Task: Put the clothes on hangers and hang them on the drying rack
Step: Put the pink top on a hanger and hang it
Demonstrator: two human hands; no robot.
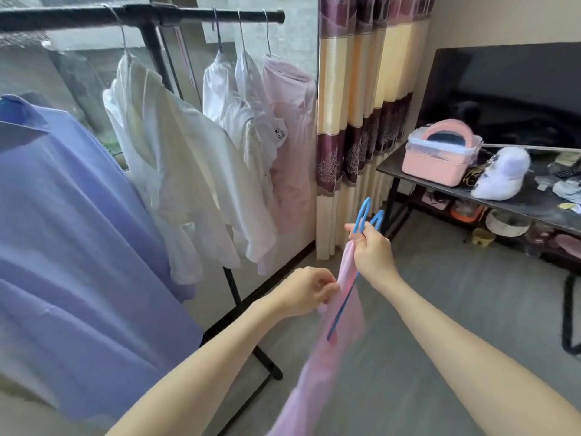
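Your forearms fill the lower part of the view, and between them hangs the pink garment (pixel 333 341) you are working on. Your left hand (pixel 306 292) has its fingers curled in, pinching the cloth's upper edge; your right hand (pixel 371 250), higher up, is clamped around the neck of the blue hanger (pixel 364 215), with a bit of pink cloth caught under the same grip. One arm of the hanger runs down inside the fabric (its tip shows through as a dark blue line), so the garment looks partly threaded on, not yet settled on both shoulders.

Reading from the left: a lavender shirt (pixel 78 247) hangs closest to you, then a loose white shirt (pixel 176 171), then two more white garments (pixel 239 114) bunched together, then a pale pink top (pixel 292 146) at the end of the black bar of the drying rack (pixel 201 15). All of these sit on hangers already. Past the striped curtain (pixel 364 121), a dark table (pixel 518 202) carries a pink box (pixel 440 155) and a white cap (pixel 500 177).

By my reckoning you are well along: five pieces are up, and this pink one needs its second shoulder seated and then a lift to the bar. Whether more laundry waits out of view, I cannot tell.
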